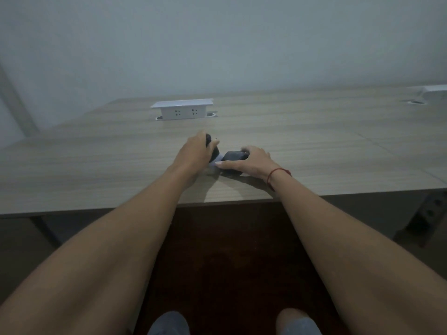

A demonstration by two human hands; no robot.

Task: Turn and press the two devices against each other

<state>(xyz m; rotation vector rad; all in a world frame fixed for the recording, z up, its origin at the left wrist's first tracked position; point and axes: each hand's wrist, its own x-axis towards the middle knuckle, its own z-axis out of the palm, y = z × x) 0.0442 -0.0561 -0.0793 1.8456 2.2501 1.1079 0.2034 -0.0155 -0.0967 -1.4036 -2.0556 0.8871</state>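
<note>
**Two hands on dark objects near the front edge of the surface**

The person's left hand (197, 151) grips a dark object (212, 147), its fingers curled round it so that only the top and one side show. The right hand (251, 160) rests on a second dark, boxy object (235, 156), fingers bent over its top and thumb stretched flat along its near side. Both objects sit close together near the front edge of the wooden surface (96, 165), with something pale (214, 165) lying between and under them.

The two objects are almost touching, so a pull by either hand could knock the other piece or drag the pale item toward the front edge. The dim light makes a slip harder to notice.

What the dark objects are cannot be told; the hands cover most of them, and the picture is murky. A white socket box (182, 110) stands well behind, toward the back edge. A red cord (278, 171) circles the right wrist.
</note>
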